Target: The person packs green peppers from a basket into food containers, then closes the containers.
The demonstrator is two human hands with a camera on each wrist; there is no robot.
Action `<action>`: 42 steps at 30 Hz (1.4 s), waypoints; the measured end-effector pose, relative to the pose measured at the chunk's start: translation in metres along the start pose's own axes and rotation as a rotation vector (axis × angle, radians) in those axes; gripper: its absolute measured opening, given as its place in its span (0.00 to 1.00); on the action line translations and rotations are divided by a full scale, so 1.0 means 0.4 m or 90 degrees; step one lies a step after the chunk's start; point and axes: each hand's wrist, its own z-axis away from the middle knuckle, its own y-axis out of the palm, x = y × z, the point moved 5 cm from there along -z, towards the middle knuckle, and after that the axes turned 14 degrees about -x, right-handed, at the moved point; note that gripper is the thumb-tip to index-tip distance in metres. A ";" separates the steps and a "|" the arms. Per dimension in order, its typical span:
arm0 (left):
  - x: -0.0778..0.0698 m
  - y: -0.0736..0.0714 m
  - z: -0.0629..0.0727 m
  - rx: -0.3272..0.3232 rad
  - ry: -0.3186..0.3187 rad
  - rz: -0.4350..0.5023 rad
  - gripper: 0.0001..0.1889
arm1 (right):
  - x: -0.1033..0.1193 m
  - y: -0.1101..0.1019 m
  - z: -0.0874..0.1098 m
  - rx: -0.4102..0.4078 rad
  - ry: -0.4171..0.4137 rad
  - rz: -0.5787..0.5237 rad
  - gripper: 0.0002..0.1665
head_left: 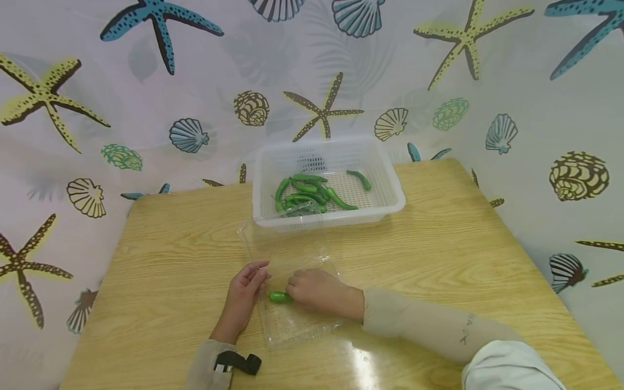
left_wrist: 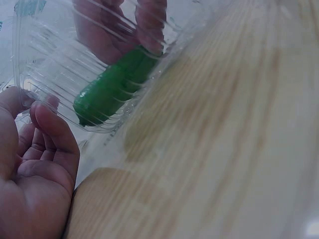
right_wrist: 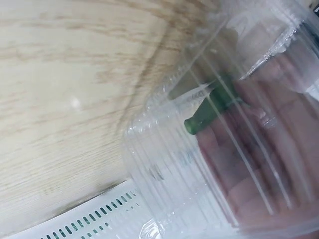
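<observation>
A clear plastic clamshell box (head_left: 297,335) lies open on the table, its lid (head_left: 287,244) raised towards the basket. At the box's left rim, my left hand (head_left: 242,290) pinches the edge between thumb and finger, as the left wrist view shows. Inside the box, my right hand (head_left: 319,292) holds a green chili pepper (head_left: 280,297), its blunt end sticking out to the left. Through the ribbed wall, the left wrist view shows the pepper (left_wrist: 112,89) low in the box under the fingertips. Its stem (right_wrist: 197,122) appears in the right wrist view.
Behind the box stands a white plastic basket (head_left: 395,203) with several green chili peppers (head_left: 304,187) inside. The lid overlaps its front edge in the head view. A wood-grain table (head_left: 170,260) lies underneath, and a shell-and-starfish patterned cloth (head_left: 292,54) hangs around its back and sides.
</observation>
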 end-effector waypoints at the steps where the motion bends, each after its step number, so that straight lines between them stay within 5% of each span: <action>1: -0.001 0.000 0.000 0.001 0.000 -0.002 0.24 | 0.000 0.001 0.000 0.001 0.000 0.005 0.04; 29: -0.008 0.002 0.001 0.009 0.001 0.007 0.22 | -0.003 0.003 0.004 -0.021 0.007 0.025 0.05; 42: -0.010 0.000 0.001 0.004 -0.003 0.008 0.22 | -0.069 -0.056 -0.003 0.033 0.158 -0.306 0.10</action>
